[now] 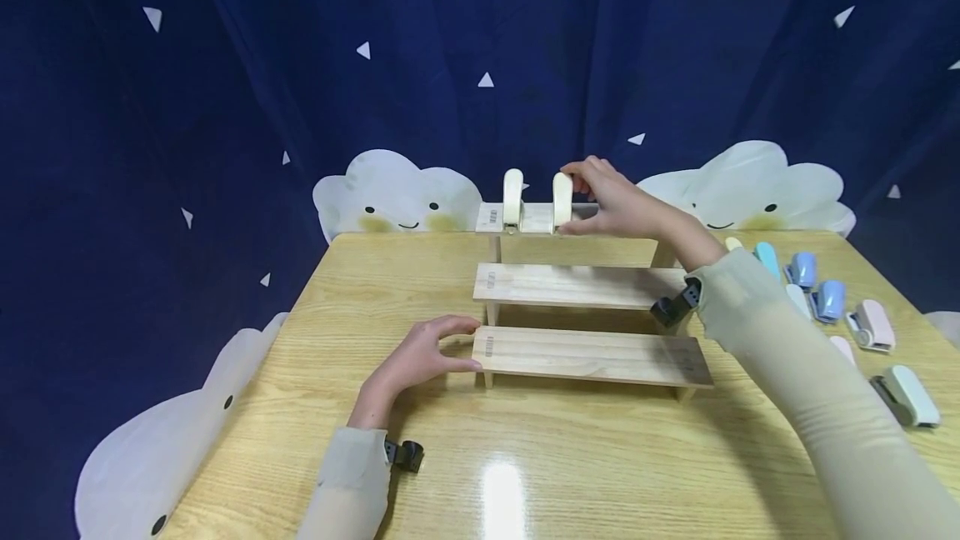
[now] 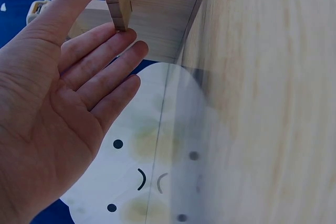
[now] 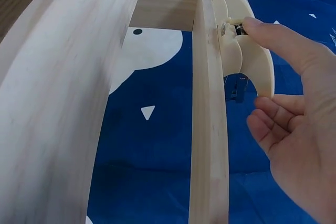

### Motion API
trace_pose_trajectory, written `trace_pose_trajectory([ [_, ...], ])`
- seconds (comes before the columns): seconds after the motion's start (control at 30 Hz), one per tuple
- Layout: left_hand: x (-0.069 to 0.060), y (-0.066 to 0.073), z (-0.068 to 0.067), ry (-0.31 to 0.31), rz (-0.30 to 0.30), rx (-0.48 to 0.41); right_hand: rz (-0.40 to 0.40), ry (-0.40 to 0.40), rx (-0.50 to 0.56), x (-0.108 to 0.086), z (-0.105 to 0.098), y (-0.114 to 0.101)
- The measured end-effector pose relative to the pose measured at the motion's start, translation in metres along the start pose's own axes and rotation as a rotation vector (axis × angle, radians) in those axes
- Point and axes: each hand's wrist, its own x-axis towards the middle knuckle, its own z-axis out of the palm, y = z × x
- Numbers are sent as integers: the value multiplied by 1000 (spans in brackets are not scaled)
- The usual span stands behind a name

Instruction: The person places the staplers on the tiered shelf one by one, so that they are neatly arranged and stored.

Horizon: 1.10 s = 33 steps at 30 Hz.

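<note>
A three-tier wooden shelf (image 1: pixel 592 352) stands on the table. On its top tier two cream staplers stand side by side: the left stapler (image 1: pixel 513 198) and the right stapler (image 1: pixel 562 200). My right hand (image 1: pixel 618 202) holds the right stapler between thumb and fingertips; the right wrist view shows the thumb at the hinge end of this stapler (image 3: pixel 257 59) and the fingers at its other end. My left hand (image 1: pixel 423 352) is at the left end of the bottom tier, thumb near the front edge. Its fingers, nearly straight, touch the shelf end (image 2: pixel 119 3) in the left wrist view.
Several more staplers lie on the table at right, among them a turquoise stapler (image 1: pixel 767 258), a blue stapler (image 1: pixel 829 301), a pink stapler (image 1: pixel 873 325) and a white stapler (image 1: pixel 909 396). My right forearm partly covers this group. A dark blue curtain (image 1: pixel 465 7) hangs behind the table.
</note>
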Motion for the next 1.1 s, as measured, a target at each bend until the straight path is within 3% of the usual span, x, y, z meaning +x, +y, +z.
trace_pose_trajectory([
  [0.23,1,1,2,-2,4,3,34,32,16,-14,-10,5],
  [0.5,1,1,1,-5,3,7,21,167,21,-48,-27,28],
  [0.67,0,-1,1,-1,5,5,88,199,41,-78,-35,50],
  [0.9,-1,-1,1,3,11,7,175,278,163,-123,-38,83],
  [1.1,-1,0,1,-8,11,-1,249,253,171,-155,-28,109],
])
